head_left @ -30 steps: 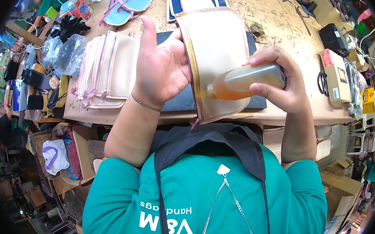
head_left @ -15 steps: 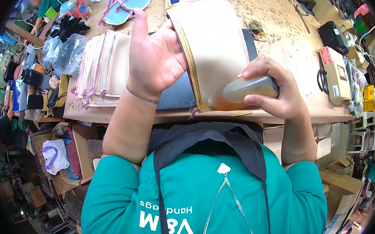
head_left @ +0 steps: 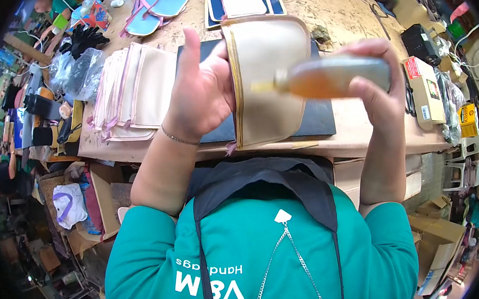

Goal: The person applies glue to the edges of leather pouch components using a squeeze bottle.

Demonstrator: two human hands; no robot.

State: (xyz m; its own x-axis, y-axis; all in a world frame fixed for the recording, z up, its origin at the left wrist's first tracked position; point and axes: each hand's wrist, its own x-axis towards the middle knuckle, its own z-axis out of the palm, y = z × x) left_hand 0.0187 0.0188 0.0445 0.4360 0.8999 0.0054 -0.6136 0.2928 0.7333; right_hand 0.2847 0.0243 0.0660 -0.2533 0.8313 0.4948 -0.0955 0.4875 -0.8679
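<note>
A beige, leather-like panel (head_left: 270, 74) with a yellow-brown strip along its left edge is held over a dark flat board (head_left: 318, 118). My left hand (head_left: 204, 90) is palm up at the panel's left edge, supporting it from below; its thumb sticks out and its fingertips are hidden underneath. My right hand (head_left: 383, 82) grips a squeeze bottle (head_left: 329, 79) of amber liquid, blurred by motion. The bottle lies sideways above the panel, its narrow nozzle pointing left toward the strip.
A stack of beige panels (head_left: 144, 86) lies left of the board. Blue pieces (head_left: 166, 0) and navy panels (head_left: 275, 0) are at the back. Black scissors (head_left: 409, 94) and a box (head_left: 427, 98) stand at right on the worktable (head_left: 347, 23).
The bottle has risen away from the panel's lower edge and tipped level, moving up with my right hand. The panel and my left hand have shifted slightly down and left.
</note>
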